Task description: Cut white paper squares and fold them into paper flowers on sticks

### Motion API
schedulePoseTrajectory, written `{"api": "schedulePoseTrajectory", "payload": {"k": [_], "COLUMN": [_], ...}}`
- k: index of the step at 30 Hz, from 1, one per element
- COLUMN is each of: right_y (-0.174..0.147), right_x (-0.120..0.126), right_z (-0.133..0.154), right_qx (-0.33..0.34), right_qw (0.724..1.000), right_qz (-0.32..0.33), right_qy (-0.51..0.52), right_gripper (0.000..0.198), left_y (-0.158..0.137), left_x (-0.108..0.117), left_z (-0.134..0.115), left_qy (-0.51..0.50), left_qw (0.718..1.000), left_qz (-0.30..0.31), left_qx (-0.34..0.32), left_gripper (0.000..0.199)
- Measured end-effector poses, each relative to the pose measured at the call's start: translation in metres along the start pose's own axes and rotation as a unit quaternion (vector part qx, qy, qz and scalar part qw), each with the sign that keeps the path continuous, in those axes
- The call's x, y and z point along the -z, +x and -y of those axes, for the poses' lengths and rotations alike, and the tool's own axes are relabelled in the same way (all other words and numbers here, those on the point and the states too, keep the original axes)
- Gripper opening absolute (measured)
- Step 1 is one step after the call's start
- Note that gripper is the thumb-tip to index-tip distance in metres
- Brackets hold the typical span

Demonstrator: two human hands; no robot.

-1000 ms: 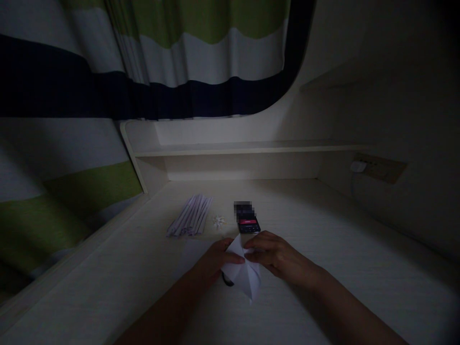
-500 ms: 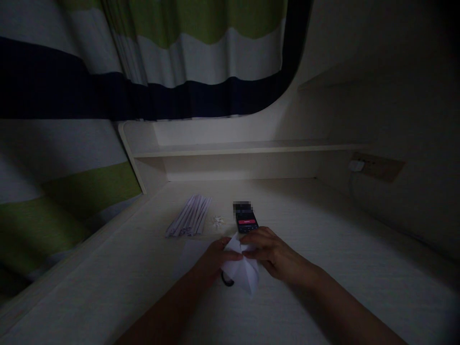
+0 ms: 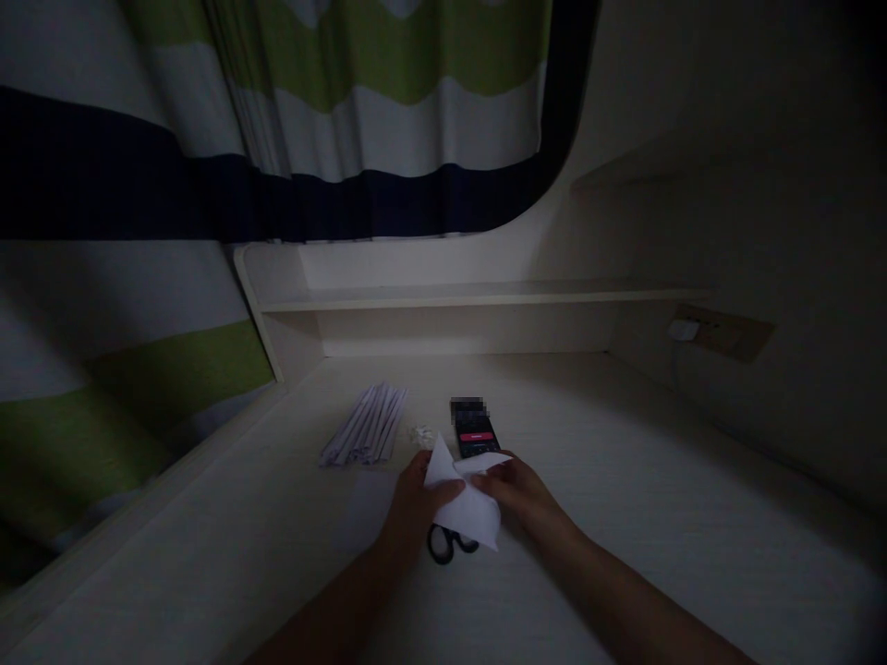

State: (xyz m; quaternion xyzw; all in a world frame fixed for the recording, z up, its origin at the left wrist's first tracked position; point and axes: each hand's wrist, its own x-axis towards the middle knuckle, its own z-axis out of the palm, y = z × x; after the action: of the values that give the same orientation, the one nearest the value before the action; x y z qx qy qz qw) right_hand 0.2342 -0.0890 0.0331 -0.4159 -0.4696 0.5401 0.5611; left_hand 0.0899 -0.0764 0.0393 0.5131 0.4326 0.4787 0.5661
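Note:
A white sheet of paper (image 3: 467,513), creased and partly folded, is held up between both hands. My left hand (image 3: 421,494) grips its left side with the thumb across the front. On the right, my right hand (image 3: 516,485) pinches the upper edge, its thumb near the middle. Below the paper, the black handles of scissors (image 3: 442,545) show on the table; their blades are hidden. Another white sheet (image 3: 367,503) lies flat by my left hand. Beyond my hands lies a phone (image 3: 476,434) with a lit screen and a red bar.
A bundle of rolled paper sticks (image 3: 367,425) lies at the back left, with small white pieces (image 3: 420,434) to its right. A low shelf (image 3: 471,297) runs along the back. Striped curtains (image 3: 139,305) hang at the left. A plug (image 3: 683,330) sits in the right wall's socket.
The paper has been turned and spread, with its top corner now standing up. My right hand has shifted from lying over the paper to pinching its edge. More of the scissors' handles shows.

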Motion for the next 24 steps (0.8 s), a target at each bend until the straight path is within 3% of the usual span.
{"api": "schedulePoseTrajectory", "payload": {"k": [4,9,12,15,18,24], "right_y": [-0.005,-0.003,0.0,0.0,-0.002,-0.003], "right_x": [-0.001,0.003,0.005,0.01,0.016,0.018], "right_z": [0.002,-0.005,-0.002,0.012,0.024,0.01], "right_qx": [-0.048,-0.033,0.043,0.177,0.186,0.053], "right_qw": [0.996,0.997,0.994,0.963,0.942,0.94], "right_qz": [-0.032,-0.056,-0.098,-0.136,-0.041,0.075], "right_qy": [0.061,0.038,-0.013,-0.151,-0.278,-0.327], "right_gripper": [0.044,0.056,0.056,0.049,0.028,0.013], "left_y": [0.0,0.002,0.004,0.004,0.002,-0.003], "left_x": [-0.001,0.002,0.003,0.005,0.006,0.007], "left_z": [0.007,0.01,0.009,0.006,0.004,0.005], "left_qy": [0.02,0.023,0.036,0.075,0.137,0.181], "left_qw": [0.999,0.999,0.999,0.997,0.99,0.974], "left_qz": [0.039,0.04,0.03,0.021,0.028,0.126], "left_qx": [-0.003,-0.012,-0.01,-0.011,-0.033,-0.053], "left_gripper": [0.035,0.036,0.037,0.038,0.035,0.034]}}
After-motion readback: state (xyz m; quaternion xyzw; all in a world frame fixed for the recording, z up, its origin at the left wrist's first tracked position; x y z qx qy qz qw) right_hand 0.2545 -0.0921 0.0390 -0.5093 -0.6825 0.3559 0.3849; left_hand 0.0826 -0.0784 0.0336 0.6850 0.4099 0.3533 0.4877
